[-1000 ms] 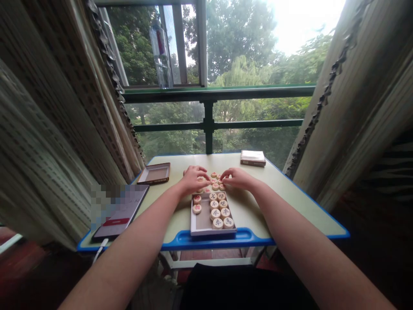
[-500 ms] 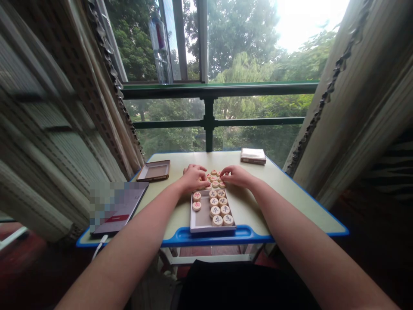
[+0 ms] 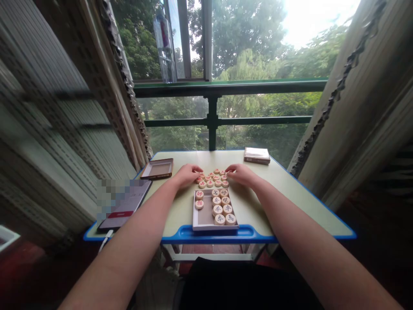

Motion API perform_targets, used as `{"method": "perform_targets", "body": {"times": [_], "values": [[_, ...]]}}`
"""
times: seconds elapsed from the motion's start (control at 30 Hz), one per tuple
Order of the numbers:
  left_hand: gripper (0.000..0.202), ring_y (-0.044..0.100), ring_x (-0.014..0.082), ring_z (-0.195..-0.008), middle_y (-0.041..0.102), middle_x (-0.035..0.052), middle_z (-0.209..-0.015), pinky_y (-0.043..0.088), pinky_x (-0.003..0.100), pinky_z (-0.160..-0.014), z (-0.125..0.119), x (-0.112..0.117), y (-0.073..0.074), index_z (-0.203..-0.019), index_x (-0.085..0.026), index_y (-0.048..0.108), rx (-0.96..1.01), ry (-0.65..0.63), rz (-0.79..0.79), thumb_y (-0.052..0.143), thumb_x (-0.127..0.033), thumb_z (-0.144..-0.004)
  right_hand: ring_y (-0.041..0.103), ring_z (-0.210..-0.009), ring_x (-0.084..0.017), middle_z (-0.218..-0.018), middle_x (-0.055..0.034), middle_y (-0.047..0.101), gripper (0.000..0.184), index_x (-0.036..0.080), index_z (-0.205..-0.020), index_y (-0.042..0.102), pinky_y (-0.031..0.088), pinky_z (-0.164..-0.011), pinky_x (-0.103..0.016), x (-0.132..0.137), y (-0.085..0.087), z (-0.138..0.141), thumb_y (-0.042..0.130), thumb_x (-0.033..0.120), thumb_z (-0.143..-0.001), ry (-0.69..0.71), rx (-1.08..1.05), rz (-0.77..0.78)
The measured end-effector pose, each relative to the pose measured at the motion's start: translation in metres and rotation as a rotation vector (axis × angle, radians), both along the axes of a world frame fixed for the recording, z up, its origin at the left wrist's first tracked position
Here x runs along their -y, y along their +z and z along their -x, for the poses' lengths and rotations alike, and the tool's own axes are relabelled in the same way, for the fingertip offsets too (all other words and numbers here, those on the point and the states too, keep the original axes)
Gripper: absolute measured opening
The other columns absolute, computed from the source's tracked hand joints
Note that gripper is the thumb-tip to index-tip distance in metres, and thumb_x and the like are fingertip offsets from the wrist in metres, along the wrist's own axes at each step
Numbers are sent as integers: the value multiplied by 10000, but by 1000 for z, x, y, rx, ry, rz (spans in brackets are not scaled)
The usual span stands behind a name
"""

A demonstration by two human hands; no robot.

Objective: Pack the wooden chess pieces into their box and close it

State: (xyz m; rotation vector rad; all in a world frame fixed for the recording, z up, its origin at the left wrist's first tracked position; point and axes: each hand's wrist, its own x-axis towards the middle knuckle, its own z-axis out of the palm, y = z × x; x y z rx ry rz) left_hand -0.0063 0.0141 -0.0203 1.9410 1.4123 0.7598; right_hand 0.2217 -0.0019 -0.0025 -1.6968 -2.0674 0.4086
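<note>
Fingers [image 3: 196,169] of the left hand [image 3: 186,175] and right hand [image 3: 241,175] curl loosely, part-open, at either side of a cluster of round, pale, wood-like discs with red characters [image 3: 210,183]; this head view cannot tell me whether any is pinched. The cluster lies on the smooth, pale-green, blue-edged desk [image 3: 287,204], just beyond a shallow, white-walled tray [image 3: 205,218]. Low, gentle contact should nudge such squat discs without tipping them.
</note>
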Motion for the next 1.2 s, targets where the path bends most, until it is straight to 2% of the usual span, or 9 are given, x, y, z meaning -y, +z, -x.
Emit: {"method": "perform_targets", "body": {"times": [0.27, 0.43, 0.6, 0.87, 0.97, 1.03, 1.13, 1.2], "values": [[343, 611, 186, -776, 675, 92, -870, 479, 277, -718, 5, -1, -1, -902, -91, 659, 136, -5, 35, 562, -124, -574, 569, -627, -131, -744, -56, 686, 241, 134, -870, 701, 391, -550, -206, 2, 2, 3, 597, 230, -675, 20, -19, 65], [331, 617, 191, -807, 686, 79, -872, 477, 282, -758, 1, 5, 2, -889, -107, 665, 106, -43, 20, 558, -110, -575, 561, -581, -116, -720, -50, 685, 228, 136, -862, 698, 395, -540, -201, 3, 2, 3, 598, 220, -675, 23, -61, 88], [311, 614, 187, -809, 683, 87, -882, 475, 286, -763, 0, 2, -2, -895, -105, 665, 70, 11, -53, 526, -118, -617, 569, -621, -125, -757, -54, 685, 223, 144, -842, 700, 390, -542, -202, 6, 5, 3, 600, 255, -676, 19, -39, 90], [389, 602, 185, -855, 665, 81, -914, 474, 277, -767, 2, 5, 1, -932, -122, 663, 54, -12, -54, 482, -57, -594, 561, -655, -130, -772, -43, 673, 218, 153, -830, 696, 382, -562, -206, 9, 5, 5, 603, 286, -684, 42, -3, 88], [385, 602, 188, -853, 663, 77, -928, 472, 275, -768, 3, 7, 4, -947, -137, 661, 17, -12, -55, 522, -84, -592, 555, -667, -133, -791, -45, 663, 210, 161, -849, 693, 386, -580, -211, 9, 4, 7, 598, 263, -692, 30, 14, 44], [377, 604, 184, -826, 663, 77, -917, 472, 270, -752, 4, 8, 4, -957, -133, 657, -10, -18, -52, 543, -111, -599, 550, -688, -134, -833, -55, 648, 204, 171, -867, 694, 397, -623, -220, 9, 2, 10, 578, 224, -708, 36, 23, -39], [347, 600, 171, -768, 667, 73, -875, 469, 263, -720, 3, 7, 3, -955, -120, 654, -47, -25, -64, 542, -145, -627, 540, -775, -145, -909, -65, 617, 220, 202, -890, 701, 400, -736, -246, 11, -1, 18, 542, 182, -739, 150, 4, -182], [321, 595, 167, -752, 671, 71, -850, 464, 261, -717, 3, 6, 3, -935, -113, 658, -65, -7, -82, 519, -143, -648, 520, -849, -165, -936, -62, 612, 221, 225, -889, 707, 377, -812, -286, 12, -3, 24, 537, 184, -754, 261, 4, -219]]}}
